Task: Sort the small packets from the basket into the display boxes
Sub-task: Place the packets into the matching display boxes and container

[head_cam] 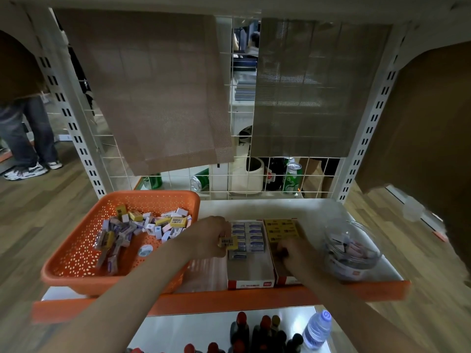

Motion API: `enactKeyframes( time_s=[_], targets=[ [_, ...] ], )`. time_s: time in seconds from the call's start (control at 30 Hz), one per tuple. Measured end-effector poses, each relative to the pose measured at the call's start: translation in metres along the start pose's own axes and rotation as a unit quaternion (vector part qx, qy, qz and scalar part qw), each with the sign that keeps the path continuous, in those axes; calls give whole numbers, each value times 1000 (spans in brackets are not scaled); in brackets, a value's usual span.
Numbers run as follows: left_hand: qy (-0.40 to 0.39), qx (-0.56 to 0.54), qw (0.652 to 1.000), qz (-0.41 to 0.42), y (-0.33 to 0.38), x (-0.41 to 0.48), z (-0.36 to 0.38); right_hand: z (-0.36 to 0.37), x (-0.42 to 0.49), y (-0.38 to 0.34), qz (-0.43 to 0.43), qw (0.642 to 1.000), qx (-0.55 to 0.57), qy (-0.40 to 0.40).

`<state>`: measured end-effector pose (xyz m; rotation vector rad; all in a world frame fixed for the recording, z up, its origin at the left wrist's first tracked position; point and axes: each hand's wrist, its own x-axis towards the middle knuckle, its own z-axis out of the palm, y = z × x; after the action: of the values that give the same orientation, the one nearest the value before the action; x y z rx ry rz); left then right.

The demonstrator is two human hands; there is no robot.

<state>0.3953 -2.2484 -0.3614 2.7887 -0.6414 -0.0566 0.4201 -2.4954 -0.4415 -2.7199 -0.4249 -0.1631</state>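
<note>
**While yellow hovers over blue, a misfile looms**

Because the left forearm [142,284] crosses the near corner of the orange basket [74,256], a careless pull could jolt it. The left hand [215,235] pinches a yellow packet [228,242] above the blue-packet box [251,284]; loosened there, it lands wrongly. The right hand [293,253] curls down inside the yellow-packet box [285,281]; whether it grasps anything, I cannot tell. Farther back, unsorted packets [153,222] lie heaped in the basket.

Nothing legible. Box [251,284] right of basket [76,250]: red front strip, white characters, blurred. Packet [227,242] right of basket: barcode label, digits unreadable. Jar [356,273], far right of basket: orange label, blurred.
</note>
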Motion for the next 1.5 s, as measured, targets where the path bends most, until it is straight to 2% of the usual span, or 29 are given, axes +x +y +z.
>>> enactKeyframes(
  time_s=[0.2,0.3,0.4,0.5,0.73,0.97,1.07,1.23,1.37,1.5],
  targets=[
    [3,0,1000,1,3,0,0,-16,-5,-16,-18,1000,9,20],
    [3,-2,1000,2,6,0,0,-31,-2,-36,-58,994,91,33],
    [3,-4,1000,-2,12,2,0,-36,2,-56,-66,982,177,-12],
    [9,-11,1000,-12,20,3,-2,-34,-1,-69,-67,978,195,-33],
    [17,-51,998,-19,25,0,-2,-36,-8,-74,-34,949,312,-7],
    [19,-62,997,-52,27,0,0,-55,-1,-59,-2,915,399,59],
    [3,-31,998,-61,27,-2,3,-66,0,-42,-8,936,344,69],
    [-8,-22,998,-62,30,-4,6,-58,-2,-12,-11,982,187,11],
    [-10,-16,998,-61,30,-4,7,-38,-1,3,-22,997,71,-36],
    [-5,-12,998,-58,26,-6,7,-27,-2,2,0,998,53,-39]
  ],
)
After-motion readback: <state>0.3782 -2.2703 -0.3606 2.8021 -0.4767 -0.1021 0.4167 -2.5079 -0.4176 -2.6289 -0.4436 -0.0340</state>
